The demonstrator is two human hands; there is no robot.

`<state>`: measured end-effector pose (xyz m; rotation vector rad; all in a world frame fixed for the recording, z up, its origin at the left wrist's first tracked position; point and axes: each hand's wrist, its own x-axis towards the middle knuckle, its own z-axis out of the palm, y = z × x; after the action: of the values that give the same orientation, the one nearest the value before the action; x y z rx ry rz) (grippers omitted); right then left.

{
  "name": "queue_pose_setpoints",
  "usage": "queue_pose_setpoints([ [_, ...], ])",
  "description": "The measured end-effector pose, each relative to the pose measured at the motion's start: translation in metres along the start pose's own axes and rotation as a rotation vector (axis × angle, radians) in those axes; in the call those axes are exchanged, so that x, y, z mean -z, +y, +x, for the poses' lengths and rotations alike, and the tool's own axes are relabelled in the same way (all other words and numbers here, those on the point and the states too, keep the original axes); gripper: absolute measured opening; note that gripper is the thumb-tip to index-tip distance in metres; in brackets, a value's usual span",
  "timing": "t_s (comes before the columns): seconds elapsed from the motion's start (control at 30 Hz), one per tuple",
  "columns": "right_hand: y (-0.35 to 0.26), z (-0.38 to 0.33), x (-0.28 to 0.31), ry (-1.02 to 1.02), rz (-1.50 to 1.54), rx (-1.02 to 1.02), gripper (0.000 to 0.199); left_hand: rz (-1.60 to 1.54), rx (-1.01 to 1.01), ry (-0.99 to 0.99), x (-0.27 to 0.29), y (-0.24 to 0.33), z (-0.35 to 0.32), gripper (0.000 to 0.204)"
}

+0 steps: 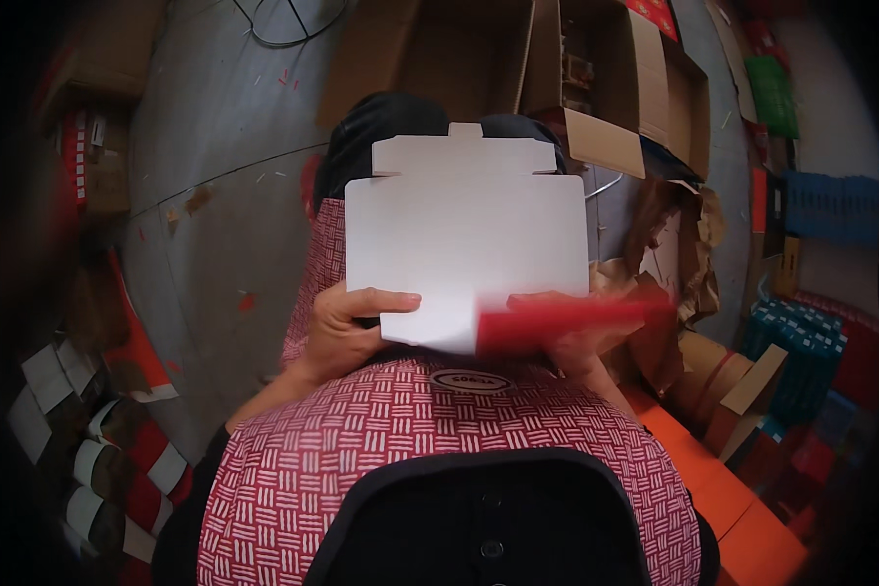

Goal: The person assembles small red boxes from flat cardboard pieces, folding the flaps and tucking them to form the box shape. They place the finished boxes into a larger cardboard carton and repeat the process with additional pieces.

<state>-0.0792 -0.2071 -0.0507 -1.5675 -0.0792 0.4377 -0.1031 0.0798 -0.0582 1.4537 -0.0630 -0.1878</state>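
Note:
A flat white cardboard box blank (469,230) lies across my lap, with slotted tabs along its far edge. My left hand (345,327) is closed on its near left corner, the thumb flat on the white face and the fingers underneath. At the near right corner my right hand (581,342) is closed round the edge, partly smeared by motion. Over that hand runs a blurred red strip (566,320); whether it is a flap of the blank or a separate piece, I cannot tell. A red patterned apron (439,420) covers my lap beneath.
Large open cardboard cartons (606,78) stand ahead. Crumpled brown paper (669,234) lies to the right, near orange panels (732,488) and teal stacked goods (796,337). Red and white rolled pieces (127,469) sit at the lower left. Paper scraps dot the grey floor (230,195).

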Motion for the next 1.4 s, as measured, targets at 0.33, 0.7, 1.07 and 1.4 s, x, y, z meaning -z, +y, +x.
queue_pose_setpoints([
  [0.33,-0.024,0.007,-0.007,-0.085,0.269,-0.387,0.027,0.008,0.308,0.193,-0.007,-0.002,-0.004,0.010],
  [0.7,-0.103,0.167,0.024,-0.392,-0.603,0.037,0.074,0.277,-0.216,-0.092,0.022,-0.016,0.013,0.026],
  [1.07,-0.056,0.149,-0.035,-0.276,-1.327,0.855,0.010,0.279,-0.150,0.008,0.016,-0.014,0.005,0.019],
  [1.4,-0.123,0.160,0.028,0.074,-0.525,0.343,0.029,0.152,-0.068,-0.006,0.014,-0.017,0.005,0.021],
])
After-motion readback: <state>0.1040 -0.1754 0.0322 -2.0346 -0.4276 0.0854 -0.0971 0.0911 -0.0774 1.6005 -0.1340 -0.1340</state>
